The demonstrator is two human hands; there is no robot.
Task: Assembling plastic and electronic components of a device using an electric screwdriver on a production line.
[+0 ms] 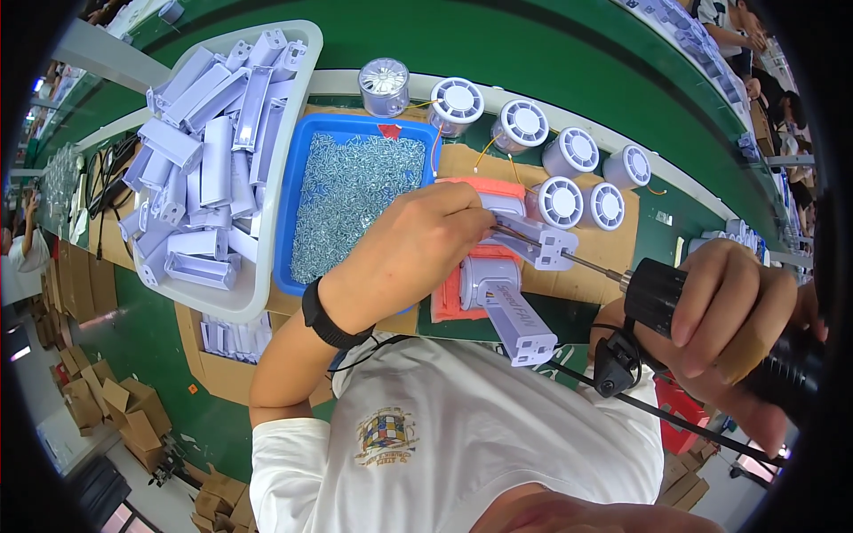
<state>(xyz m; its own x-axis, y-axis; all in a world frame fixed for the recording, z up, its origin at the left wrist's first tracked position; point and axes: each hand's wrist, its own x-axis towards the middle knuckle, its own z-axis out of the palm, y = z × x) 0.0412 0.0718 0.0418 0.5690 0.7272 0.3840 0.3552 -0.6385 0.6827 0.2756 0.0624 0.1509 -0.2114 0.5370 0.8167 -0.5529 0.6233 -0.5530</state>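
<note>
My right hand (733,311) is wrapped round a black electric screwdriver (656,298). Its long thin bit reaches left into a pale lilac plastic fan handle (555,250). My left hand (426,233) is closed, its fingertips pinched at the inner end of that handle, close to the bit's tip; what they grip is hidden. The handle meets a round fan body (502,202), lying in an orange-red padded holder (447,298). Just nearer to me, a second fan body (487,274) sits in the same holder, with its own lilac handle (520,333) pointing toward me.
A blue tray (283,240) of small silvery screws lies left of the holder. Beyond it stands a white bin (306,84) heaped with lilac handles. Several round fan heads (522,124), some with loose wires, stand on cardboard at the back right. A black cable (657,409) crosses below my right hand.
</note>
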